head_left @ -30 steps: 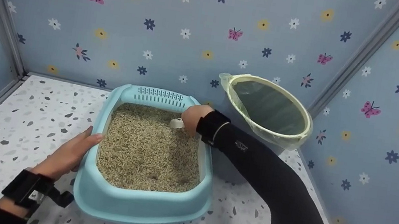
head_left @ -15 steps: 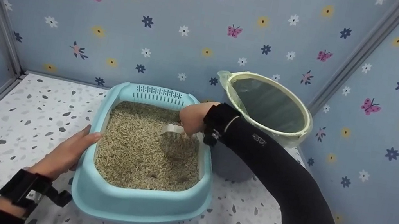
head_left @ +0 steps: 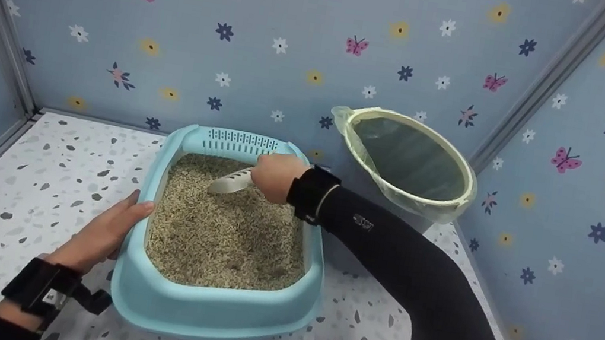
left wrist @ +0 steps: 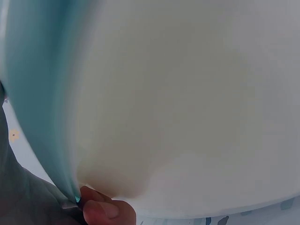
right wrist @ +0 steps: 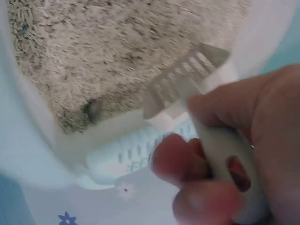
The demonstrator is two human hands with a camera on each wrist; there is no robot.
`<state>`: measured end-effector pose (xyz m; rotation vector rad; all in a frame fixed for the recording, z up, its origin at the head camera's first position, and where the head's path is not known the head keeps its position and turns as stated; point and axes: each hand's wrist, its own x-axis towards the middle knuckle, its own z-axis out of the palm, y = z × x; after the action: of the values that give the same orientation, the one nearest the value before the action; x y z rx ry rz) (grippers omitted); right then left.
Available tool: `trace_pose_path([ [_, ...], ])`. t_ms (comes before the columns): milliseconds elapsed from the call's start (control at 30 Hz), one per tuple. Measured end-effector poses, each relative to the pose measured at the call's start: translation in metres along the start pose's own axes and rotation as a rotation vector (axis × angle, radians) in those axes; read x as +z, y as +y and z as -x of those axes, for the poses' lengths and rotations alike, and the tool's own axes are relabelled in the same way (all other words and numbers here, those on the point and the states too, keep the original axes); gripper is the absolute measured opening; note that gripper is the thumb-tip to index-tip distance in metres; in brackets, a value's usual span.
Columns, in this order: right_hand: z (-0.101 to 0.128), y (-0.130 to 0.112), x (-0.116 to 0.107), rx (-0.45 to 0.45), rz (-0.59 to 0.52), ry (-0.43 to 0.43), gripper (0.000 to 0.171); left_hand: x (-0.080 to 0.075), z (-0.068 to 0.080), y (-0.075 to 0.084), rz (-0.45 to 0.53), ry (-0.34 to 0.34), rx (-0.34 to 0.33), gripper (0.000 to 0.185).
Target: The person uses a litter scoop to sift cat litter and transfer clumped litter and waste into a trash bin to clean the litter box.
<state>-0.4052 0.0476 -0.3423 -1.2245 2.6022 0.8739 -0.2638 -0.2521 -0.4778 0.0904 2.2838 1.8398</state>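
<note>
A light blue litter box [head_left: 213, 306] full of pale, pellet-like litter [head_left: 209, 234] stands on the speckled surface. My left hand [head_left: 104, 233] grips the box's left rim, thumb on top; in the left wrist view its fingertips [left wrist: 112, 213] curl under the rim against the white wall. My right hand [head_left: 277, 177] holds a pale slotted litter scoop [head_left: 232, 181] by its handle, over the back half of the box. In the right wrist view the scoop's slotted blade [right wrist: 176, 84] carries no visible litter, and a dark clump [right wrist: 92, 110] lies near the box's back wall.
A grey bin with a cream rim [head_left: 462, 164] and a translucent liner bag [head_left: 363, 143] stands behind the box on the right. Blue flowered wall panels [head_left: 283, 17] enclose the back and both sides. The white speckled surface [head_left: 68, 171] extends left of the box.
The scoop was low in the litter, then rose with litter falling below it. Now my right hand has moved left, with the blade pointing left. My left hand has stayed at the rim.
</note>
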Motion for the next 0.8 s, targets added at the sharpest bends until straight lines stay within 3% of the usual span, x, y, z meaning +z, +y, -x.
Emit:
trace_pose_path([
  [200,-0.014,-0.006,0.008,0.041,0.169,0.055,0.035,0.001,0.001,-0.002,-0.005,0.008,0.000,0.093],
  [333,-0.023,-0.008,0.014,0.113,0.199,0.013,0.041,0.003,0.001,-0.001,0.007,0.011,0.021,0.089],
  [467,-0.027,-0.011,0.024,0.163,0.151,-0.080,0.047,0.004,0.001,-0.001,0.008,0.020,0.037,0.086],
  [633,-0.026,-0.003,0.036,0.223,0.045,-0.121,0.047,0.004,0.000,0.001,0.001,0.017,0.040,0.086],
  [800,-0.023,0.009,0.027,0.191,-0.096,-0.209,0.040,0.001,0.002,0.001,0.023,0.010,0.037,0.087],
])
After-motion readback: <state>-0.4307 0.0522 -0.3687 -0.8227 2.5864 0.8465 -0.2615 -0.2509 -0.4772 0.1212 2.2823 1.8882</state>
